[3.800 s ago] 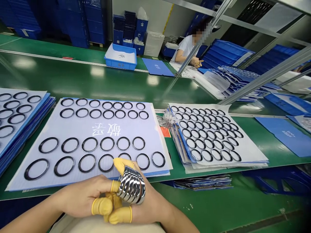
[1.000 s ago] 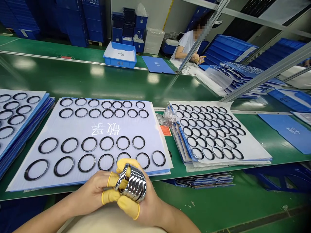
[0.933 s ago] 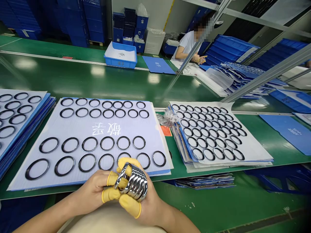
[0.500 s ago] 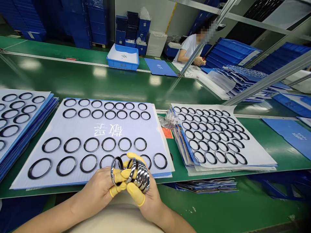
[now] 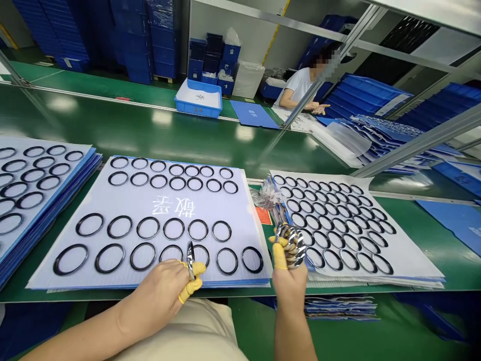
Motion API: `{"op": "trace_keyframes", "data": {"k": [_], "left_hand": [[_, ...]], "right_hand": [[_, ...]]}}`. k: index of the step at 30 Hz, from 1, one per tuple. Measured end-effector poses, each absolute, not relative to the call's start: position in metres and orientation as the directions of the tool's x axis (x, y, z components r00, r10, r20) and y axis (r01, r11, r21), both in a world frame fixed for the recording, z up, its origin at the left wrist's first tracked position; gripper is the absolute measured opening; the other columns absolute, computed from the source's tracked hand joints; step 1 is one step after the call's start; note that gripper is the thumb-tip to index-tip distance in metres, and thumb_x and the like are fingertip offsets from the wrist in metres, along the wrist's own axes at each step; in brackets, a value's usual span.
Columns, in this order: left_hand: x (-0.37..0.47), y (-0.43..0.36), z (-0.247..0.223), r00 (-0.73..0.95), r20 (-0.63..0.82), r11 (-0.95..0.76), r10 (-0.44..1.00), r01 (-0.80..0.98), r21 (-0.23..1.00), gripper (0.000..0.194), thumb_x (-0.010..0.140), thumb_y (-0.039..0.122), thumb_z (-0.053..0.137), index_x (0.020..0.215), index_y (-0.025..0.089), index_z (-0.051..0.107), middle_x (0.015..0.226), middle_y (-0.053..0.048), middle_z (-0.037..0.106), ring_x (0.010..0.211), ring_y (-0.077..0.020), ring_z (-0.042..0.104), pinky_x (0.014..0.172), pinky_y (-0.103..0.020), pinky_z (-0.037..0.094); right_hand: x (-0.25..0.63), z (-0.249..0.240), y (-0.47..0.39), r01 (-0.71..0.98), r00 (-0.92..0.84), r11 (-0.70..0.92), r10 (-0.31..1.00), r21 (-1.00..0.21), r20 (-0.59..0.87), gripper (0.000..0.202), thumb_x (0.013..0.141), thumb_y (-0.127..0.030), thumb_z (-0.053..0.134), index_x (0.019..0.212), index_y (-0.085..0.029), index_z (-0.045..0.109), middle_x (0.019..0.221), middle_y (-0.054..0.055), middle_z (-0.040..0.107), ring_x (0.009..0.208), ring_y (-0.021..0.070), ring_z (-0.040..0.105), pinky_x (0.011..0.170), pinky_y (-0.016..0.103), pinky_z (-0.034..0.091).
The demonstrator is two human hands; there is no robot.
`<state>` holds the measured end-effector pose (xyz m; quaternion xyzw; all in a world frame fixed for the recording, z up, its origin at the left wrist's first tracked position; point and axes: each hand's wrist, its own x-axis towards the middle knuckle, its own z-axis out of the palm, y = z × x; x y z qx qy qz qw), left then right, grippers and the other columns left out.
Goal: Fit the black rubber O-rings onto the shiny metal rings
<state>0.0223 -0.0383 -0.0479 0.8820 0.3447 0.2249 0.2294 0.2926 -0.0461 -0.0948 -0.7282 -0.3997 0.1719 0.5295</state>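
Note:
My left hand (image 5: 171,283), with yellow finger cots on its fingertips, pinches one shiny ring (image 5: 191,260) held on edge above the near edge of the middle sheet (image 5: 131,205). Black-and-chrome rings lie on that sheet in rows, two at the back and two at the front, with white characters between them. My right hand (image 5: 289,271), also in yellow finger cots, is closed around a bunch of several chrome rings (image 5: 293,243). It hangs between the middle sheet and the right-hand sheet (image 5: 406,255), partly covering the latter's near left corner. Rows of rings lie on the right-hand sheet too.
Another ring-covered stack (image 5: 56,200) stands at the left. Crumpled clear plastic (image 5: 268,193) and an orange paper (image 5: 263,215) lie between the sheets. Across the green bench are a blue tray (image 5: 199,98), a blue board (image 5: 254,114), a slanted metal post (image 5: 319,82) and a seated person (image 5: 298,87).
My hands have moved apart: the right went rightward with the bunch of rings, while the left keeps a single ring, now turned edge-on. The view has shifted slightly.

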Motion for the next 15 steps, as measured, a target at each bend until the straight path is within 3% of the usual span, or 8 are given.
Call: {"op": "trace_keyframes", "data": {"k": [4,7,11,15], "left_hand": [[0.024,-0.039,-0.049,0.705,0.133,-0.646,0.697,0.537,0.543,0.035,0.1,0.028,0.029,0.09,0.017,0.06,0.066,-0.005,0.065,0.057,-0.0191,0.059,0.059,-0.03,0.047],[0.026,-0.04,-0.052,0.715,0.112,-0.65,0.69,0.543,0.532,0.034,0.1,0.027,0.029,0.101,0.015,0.06,0.068,-0.006,0.066,0.058,-0.021,0.059,0.06,-0.032,0.047],[0.025,-0.041,-0.052,0.727,0.059,-0.635,0.685,0.555,0.537,0.03,0.099,0.024,0.032,0.105,0.015,0.06,0.072,-0.006,0.067,0.063,-0.0215,0.061,0.063,-0.032,0.048],[0.024,-0.041,-0.051,0.723,0.056,-0.631,0.689,0.56,0.537,0.025,0.098,0.022,0.035,0.1,0.018,0.06,0.073,-0.004,0.066,0.065,-0.0194,0.062,0.065,-0.029,0.048]], "right_hand": [[0.345,-0.12,-0.021,0.465,0.67,-0.26,0.728,-0.846,0.144,0.049,0.074,-0.049,0.055,0.107,-0.012,0.057,0.107,0.019,0.064,0.102,0.0336,0.059,0.093,0.052,0.041],[0.36,-0.146,-0.009,0.503,0.653,-0.309,0.748,-0.807,0.12,0.043,0.064,-0.049,0.057,0.087,-0.013,0.064,0.121,0.024,0.057,0.116,0.04,0.049,0.101,0.054,0.033],[0.362,-0.169,-0.001,0.479,0.625,-0.317,0.778,-0.819,0.064,0.035,0.056,-0.048,0.061,0.068,-0.015,0.064,0.121,0.024,0.059,0.114,0.0437,0.05,0.103,0.057,0.03],[0.364,-0.163,-0.006,0.409,0.626,-0.255,0.777,-0.876,0.066,0.041,0.061,-0.051,0.062,0.078,-0.014,0.069,0.118,0.02,0.062,0.114,0.0397,0.052,0.104,0.056,0.032]]}}
